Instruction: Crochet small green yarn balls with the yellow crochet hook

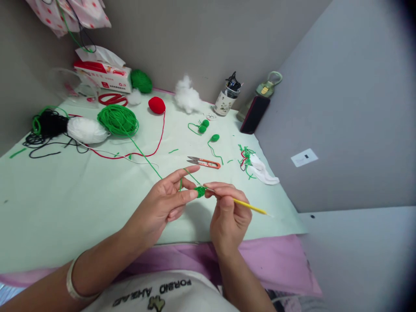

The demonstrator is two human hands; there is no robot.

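Note:
Between thumb and fingers, my left hand point(165, 199) pinches a small green crochet piece point(200, 191). Green yarn point(147, 160) runs from the large green ball point(118, 120) over my raised left index finger to the piece. My right hand point(230, 212) is closed around a crochet hook point(250, 206) with a yellow handle, held like a pencil. The hook's metal tip meets the green piece, though whether it sits inside a stitch is too small to tell. Just beyond my hands lie orange-handled thread snips point(204, 162), blades pointing left.
Small green crocheted balls point(203, 126) and one green piece with a tail point(215, 138) lie further back. Red yarn point(157, 105), white yarn point(87, 130), stuffing point(187, 95), red scissors point(113, 99) and a tissue box point(104, 76) stand behind. A phone point(255, 115) leans near the right wall.

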